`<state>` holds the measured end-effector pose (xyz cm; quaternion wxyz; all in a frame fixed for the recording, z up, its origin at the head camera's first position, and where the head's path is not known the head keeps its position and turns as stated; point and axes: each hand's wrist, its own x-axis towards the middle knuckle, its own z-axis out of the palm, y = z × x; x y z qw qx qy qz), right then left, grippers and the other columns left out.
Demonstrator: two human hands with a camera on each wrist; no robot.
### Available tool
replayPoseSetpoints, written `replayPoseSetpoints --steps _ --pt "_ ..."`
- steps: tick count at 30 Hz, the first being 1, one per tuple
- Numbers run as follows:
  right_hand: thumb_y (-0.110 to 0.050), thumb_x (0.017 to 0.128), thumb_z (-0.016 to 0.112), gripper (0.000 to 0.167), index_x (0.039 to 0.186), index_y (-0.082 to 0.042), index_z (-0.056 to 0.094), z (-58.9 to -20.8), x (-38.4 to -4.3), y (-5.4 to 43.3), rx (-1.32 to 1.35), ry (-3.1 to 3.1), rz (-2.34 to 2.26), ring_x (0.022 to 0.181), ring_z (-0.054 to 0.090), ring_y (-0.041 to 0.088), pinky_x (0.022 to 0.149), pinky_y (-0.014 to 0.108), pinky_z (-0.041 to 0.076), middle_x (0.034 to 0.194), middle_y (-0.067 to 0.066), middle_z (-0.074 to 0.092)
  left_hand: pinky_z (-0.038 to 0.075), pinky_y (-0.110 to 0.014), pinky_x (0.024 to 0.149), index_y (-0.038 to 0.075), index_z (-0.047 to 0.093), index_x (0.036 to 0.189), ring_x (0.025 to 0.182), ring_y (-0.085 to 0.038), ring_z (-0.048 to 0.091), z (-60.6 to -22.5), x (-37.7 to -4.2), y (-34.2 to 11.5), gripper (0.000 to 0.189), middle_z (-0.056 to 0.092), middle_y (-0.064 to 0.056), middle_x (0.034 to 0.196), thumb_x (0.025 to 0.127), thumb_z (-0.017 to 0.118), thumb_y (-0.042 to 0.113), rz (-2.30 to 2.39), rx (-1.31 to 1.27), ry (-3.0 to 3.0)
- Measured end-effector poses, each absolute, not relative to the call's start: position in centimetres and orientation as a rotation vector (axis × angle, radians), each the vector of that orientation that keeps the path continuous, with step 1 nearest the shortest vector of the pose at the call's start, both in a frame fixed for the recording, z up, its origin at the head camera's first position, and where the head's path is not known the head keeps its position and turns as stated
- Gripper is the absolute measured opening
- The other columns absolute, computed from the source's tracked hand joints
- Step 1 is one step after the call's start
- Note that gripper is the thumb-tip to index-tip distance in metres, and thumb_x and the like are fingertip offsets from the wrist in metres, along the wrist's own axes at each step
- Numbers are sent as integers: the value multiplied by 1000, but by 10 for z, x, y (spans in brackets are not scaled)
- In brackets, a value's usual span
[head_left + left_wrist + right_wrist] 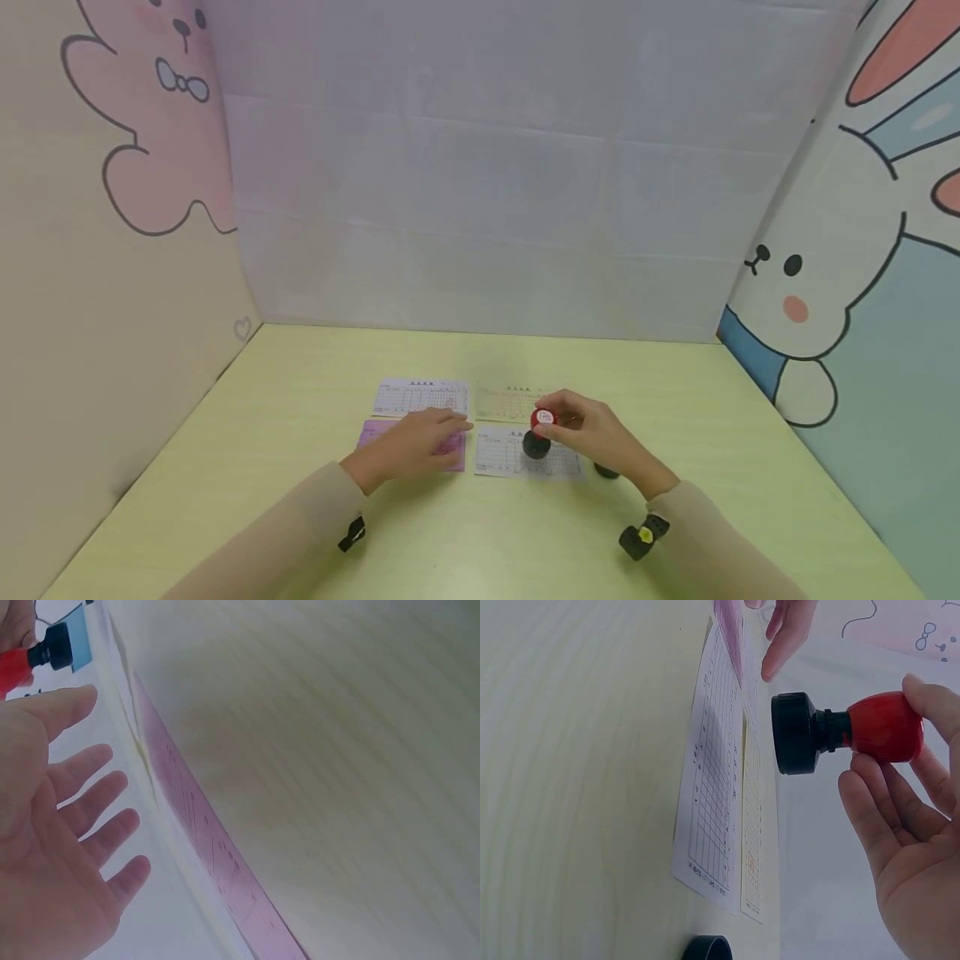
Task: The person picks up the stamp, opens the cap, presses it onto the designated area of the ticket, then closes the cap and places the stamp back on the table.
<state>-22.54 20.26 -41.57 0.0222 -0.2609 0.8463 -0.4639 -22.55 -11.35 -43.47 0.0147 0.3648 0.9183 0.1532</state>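
My right hand (600,432) pinches a stamp with a red knob handle and a round black base (793,733). The stamp hangs tilted above the white printed form (497,457) at the front right, its base clear of the paper in the right wrist view. Fingers outstretched, my left hand (415,446) lies over the pink form (372,430) and hides much of it. In the left wrist view that palm shows nothing held. Partly behind my right wrist, a black cap (707,948) stands on the table.
Behind these lie a white form (405,401) with red marks on the left and a yellow form (501,407) on the right. The pale yellow table (300,358) ends at a white back wall, with cartoon-printed side walls. Each wrist wears a black strap.
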Motion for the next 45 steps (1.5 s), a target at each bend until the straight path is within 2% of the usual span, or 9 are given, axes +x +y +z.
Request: replayPoseSetpoints --steps 11,34,45 --pt "-27 92 76 33 120 -14 66 -416 -223 216 -769 2615 -1444 88 66 20 77 27 57 100 0 68 29 -46 118 10 53 145 140 -29 41 -445 -228 -90 58 48 -8 150 97 65 40 322 1070 2846" --pt "-29 91 76 35 119 -11 66 -426 -222 238 -659 2679 -1392 88 65 20 76 26 56 100 0 68 28 -43 119 5 47 148 143 -28 38 -448 -227 -81 57 42 -9 155 102 59 37 204 1075 2804" --pt "-32 92 74 35 120 -12 66 -431 -222 235 -695 2667 -1377 87 65 19 75 27 57 99 -1 68 29 -41 118 4 46 148 143 -27 38 -447 -227 -81 58 42 -10 155 102 59 36 227 1075 2788"
